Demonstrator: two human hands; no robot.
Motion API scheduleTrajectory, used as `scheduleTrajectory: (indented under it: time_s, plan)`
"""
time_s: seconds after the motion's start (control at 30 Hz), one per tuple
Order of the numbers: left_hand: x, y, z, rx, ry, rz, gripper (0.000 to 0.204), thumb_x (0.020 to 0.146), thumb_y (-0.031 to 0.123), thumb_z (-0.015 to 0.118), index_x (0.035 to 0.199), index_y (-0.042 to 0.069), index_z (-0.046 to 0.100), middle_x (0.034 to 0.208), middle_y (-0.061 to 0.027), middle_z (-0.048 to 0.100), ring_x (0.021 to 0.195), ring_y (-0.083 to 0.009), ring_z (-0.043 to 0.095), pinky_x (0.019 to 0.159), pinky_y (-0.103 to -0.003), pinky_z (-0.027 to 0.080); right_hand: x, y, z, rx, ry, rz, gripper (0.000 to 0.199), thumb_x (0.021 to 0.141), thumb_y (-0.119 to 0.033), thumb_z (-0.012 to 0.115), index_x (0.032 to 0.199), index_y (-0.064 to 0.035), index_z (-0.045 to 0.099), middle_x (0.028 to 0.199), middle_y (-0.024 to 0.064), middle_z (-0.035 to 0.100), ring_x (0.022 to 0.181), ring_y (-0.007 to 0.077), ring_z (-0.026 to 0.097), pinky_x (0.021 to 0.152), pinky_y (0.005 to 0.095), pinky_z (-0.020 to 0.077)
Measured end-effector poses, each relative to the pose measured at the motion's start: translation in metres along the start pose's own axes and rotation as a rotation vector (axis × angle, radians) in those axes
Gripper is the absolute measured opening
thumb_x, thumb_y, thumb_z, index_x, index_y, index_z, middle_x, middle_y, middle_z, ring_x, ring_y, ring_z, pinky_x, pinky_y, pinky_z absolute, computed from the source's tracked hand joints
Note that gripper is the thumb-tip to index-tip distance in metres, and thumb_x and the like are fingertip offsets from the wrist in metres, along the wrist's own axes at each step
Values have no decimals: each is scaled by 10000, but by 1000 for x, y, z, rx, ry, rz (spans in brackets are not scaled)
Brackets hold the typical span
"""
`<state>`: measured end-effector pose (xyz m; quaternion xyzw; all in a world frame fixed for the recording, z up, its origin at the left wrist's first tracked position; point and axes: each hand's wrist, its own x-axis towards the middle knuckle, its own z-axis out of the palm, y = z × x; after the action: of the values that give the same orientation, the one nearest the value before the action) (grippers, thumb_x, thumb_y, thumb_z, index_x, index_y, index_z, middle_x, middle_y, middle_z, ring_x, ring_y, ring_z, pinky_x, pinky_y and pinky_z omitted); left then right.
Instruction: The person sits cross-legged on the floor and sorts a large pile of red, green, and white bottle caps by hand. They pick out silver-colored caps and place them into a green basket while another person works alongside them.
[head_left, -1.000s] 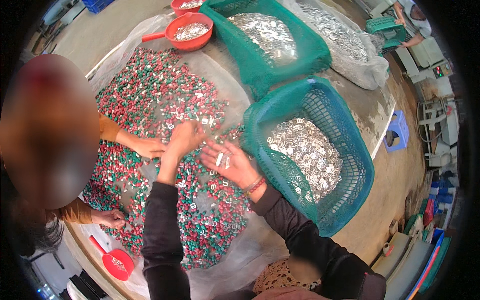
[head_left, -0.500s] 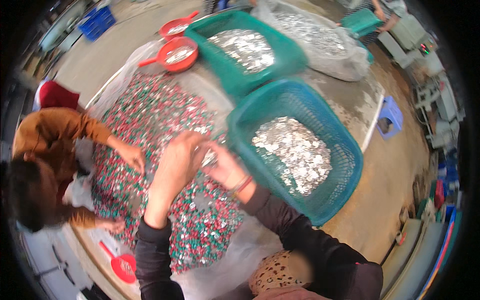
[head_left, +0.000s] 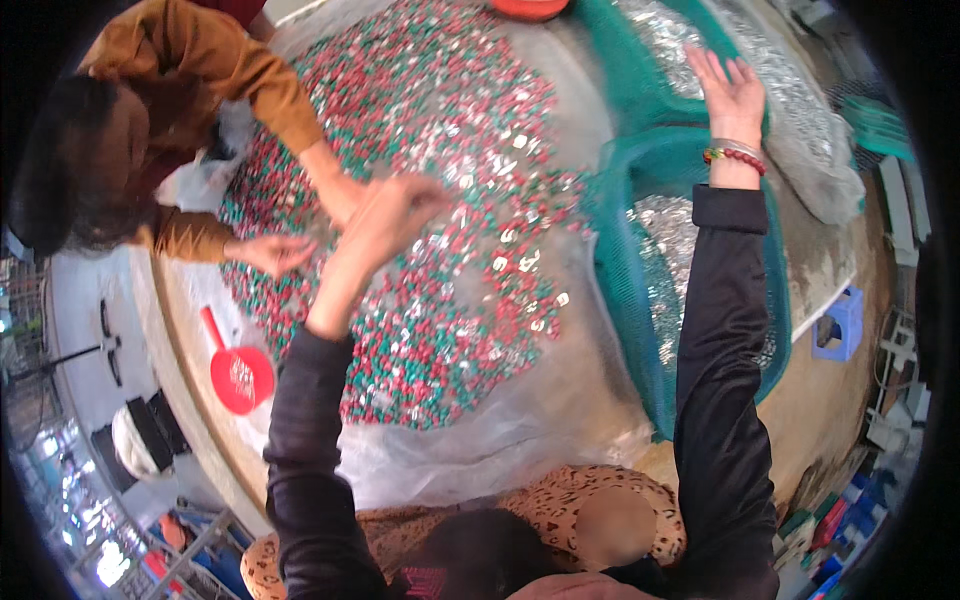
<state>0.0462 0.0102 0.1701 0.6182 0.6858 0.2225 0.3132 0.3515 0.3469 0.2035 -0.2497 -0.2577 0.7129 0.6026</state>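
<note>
Caps (head_left: 440, 230), small, light and rigid, slide loosely; pinch singly. Left hand (head_left: 395, 215) hovers cupped over the heap, contents unclear; right hand (head_left: 728, 95) spreads empty above the teal basket (head_left: 620, 230) beside the heap.

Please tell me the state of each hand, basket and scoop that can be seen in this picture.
left hand: fingers curled, over the red and green pieces
right hand: open, raised over the far teal basket
near teal basket: holds silver pieces
red scoop: lying unused
</note>
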Motion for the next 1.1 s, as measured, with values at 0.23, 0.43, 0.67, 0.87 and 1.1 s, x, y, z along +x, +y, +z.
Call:
scheduleTrajectory:
  time_s: [0.23,0.43,0.67,0.87,1.1]
  plan:
    - [107,-27,101,260,174,5,154,781,124,655,913,80,722,847,-161,684,814,-307,671,777,-399,526,-16,105,2,457,-316,363,286,918,22,498,1198,76,476,938,123,570,851,205,550,742,305,453]
    - [152,-26,156,622,71,-37,195,762,114,661,930,22,698,1133,-160,595,1101,-316,570,833,-395,538,-72,186,-16,-1295,-246,-127,200,795,-50,641,985,-65,704,801,112,630,777,239,607,720,369,502]
    - [136,-50,155,550,96,51,365,726,60,673,1074,-16,595,1123,-140,564,1111,-282,525,832,-348,544,-99,245,-69,-1912,-395,-355,218,749,-78,673,947,-149,727,984,165,596,980,348,533,804,460,475]
    - [111,-65,155,666,80,205,198,793,137,618,949,22,579,1010,-113,565,1034,-248,533,772,-345,526,-107,246,-71,-1920,-334,-329,149,755,-59,673,902,-42,662,1098,140,569,1019,349,525,842,439,468]
    - [108,-60,148,690,305,136,151,838,165,571,904,30,577,976,-127,568,966,-307,554,761,-403,503,-106,255,-65,-2095,-493,-407,207,769,-119,642,929,10,614,1001,187,610,994,343,562,807,448,488]
